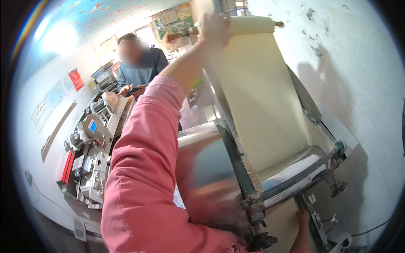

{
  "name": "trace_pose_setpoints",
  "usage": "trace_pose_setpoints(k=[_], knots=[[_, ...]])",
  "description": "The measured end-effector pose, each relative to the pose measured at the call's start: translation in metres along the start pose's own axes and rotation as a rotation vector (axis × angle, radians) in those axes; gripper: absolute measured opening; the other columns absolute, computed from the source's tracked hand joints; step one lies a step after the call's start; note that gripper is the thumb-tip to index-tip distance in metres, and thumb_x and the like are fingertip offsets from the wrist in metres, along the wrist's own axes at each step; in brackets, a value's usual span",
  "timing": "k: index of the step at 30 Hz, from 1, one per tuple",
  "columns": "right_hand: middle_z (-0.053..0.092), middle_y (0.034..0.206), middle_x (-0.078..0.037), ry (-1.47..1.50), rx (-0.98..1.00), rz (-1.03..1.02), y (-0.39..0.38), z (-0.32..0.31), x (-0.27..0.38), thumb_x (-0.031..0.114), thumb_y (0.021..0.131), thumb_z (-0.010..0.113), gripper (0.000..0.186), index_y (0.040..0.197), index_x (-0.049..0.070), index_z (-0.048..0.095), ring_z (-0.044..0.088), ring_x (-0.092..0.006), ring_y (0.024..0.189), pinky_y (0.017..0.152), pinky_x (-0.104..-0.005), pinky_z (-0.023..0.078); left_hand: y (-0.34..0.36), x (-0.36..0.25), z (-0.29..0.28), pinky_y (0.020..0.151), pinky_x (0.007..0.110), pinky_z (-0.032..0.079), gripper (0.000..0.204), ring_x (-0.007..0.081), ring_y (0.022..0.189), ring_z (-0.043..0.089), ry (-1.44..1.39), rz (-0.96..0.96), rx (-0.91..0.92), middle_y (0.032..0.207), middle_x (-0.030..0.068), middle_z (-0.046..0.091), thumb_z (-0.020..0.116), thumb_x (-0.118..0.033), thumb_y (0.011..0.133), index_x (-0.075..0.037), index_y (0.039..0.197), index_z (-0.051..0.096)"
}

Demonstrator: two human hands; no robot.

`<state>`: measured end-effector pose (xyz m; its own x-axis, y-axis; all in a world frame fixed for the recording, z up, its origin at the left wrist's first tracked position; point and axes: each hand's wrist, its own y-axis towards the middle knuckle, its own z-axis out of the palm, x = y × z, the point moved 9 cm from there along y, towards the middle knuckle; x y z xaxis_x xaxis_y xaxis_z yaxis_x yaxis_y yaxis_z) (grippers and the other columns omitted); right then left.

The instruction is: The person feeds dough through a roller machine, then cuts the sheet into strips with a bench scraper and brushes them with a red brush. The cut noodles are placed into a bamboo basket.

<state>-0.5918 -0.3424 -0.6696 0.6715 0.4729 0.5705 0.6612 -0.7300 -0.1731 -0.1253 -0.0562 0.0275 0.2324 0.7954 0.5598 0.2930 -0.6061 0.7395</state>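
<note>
My left hand (214, 30), in a pink sleeve, is raised and blurred at the left end of a pale yellow dough-like roll (253, 26) on a rod at the top of the machine; its grip is unclear. The pale sheet (263, 97) hangs from the roll down a slanted board to polished steel rollers (291, 173) in a dark green frame. Low on the right, my right hand (302, 217) is at a lower sheet (282, 230) beneath the rollers, beside a metal rail; its fingers are mostly hidden.
A person (141, 69) in dark grey sits at the back left, hands on a dark object. A bench with small machines (90, 139) runs along the left wall. Hand wheels (339, 187) stick out from the roller frame. A stained white wall (354, 71) stands close on the right.
</note>
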Motion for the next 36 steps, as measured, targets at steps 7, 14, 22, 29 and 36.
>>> trace_pose_setpoints(k=[7, 14, 22, 29, 36], knots=[[0.062, 0.088, -0.020, -0.200, -0.263, 0.148, -0.035, -0.030, 0.013, 0.022, 0.076, 0.058, 0.022, 0.084, 0.002, 0.062, 0.059, -0.0381, 0.086, 0.073, -0.0468, 0.047, -0.031, 0.043, 0.012, 0.104, 0.048, 0.024, 0.065, 0.0313, 0.123, 0.036, -0.219, -0.071, 0.002, 0.130, 0.0160, 0.041, 0.047, -0.049, 0.085, -0.011, 0.136, 0.029], [0.058, 0.079, -0.020, -0.118, -0.569, -0.114, -0.104, -0.122, 0.059, 0.018, 0.078, 0.057, 0.017, 0.080, 0.001, 0.059, 0.057, -0.0371, 0.076, 0.068, -0.0479, 0.044, -0.012, 0.052, 0.016, 0.087, 0.040, 0.045, 0.079, 0.0312, 0.104, 0.056, -0.340, -0.130, 0.197, 0.118, 0.0180, 0.051, 0.049, -0.063, 0.077, -0.004, 0.130, 0.037], [0.038, 0.062, 0.005, 0.609, -0.929, -0.217, -0.156, -0.336, 0.241, 0.025, 0.090, 0.052, 0.019, 0.082, 0.008, 0.055, 0.034, -0.0031, 0.052, 0.046, -0.0199, 0.027, 0.024, 0.059, 0.066, 0.086, 0.039, 0.046, 0.072, 0.0222, 0.093, 0.063, -0.700, 0.028, 0.652, 0.113, 0.0085, 0.062, 0.043, -0.069, 0.077, -0.011, 0.116, 0.059], [0.050, 0.070, 0.002, 0.198, -0.698, -0.576, -0.109, -0.364, 0.562, 0.015, 0.085, 0.056, 0.015, 0.080, 0.001, 0.056, 0.045, -0.0050, 0.068, 0.061, -0.0218, 0.040, 0.032, 0.051, 0.076, 0.082, 0.041, 0.041, 0.058, 0.0191, 0.081, 0.057, -1.071, 0.264, 0.706, 0.079, 0.0083, 0.065, 0.044, -0.063, 0.083, -0.011, 0.103, 0.063], [0.064, 0.089, -0.008, 0.051, -0.590, -0.618, -0.022, -0.333, 0.730, 0.033, 0.083, 0.055, 0.034, 0.095, 0.002, 0.061, 0.058, -0.0174, 0.084, 0.078, -0.0295, 0.044, 0.023, 0.064, 0.093, 0.075, 0.035, 0.042, 0.052, 0.0182, 0.086, 0.057, -1.457, 0.184, 0.912, 0.103, 0.0149, 0.059, 0.057, -0.052, 0.082, -0.007, 0.108, 0.062]])
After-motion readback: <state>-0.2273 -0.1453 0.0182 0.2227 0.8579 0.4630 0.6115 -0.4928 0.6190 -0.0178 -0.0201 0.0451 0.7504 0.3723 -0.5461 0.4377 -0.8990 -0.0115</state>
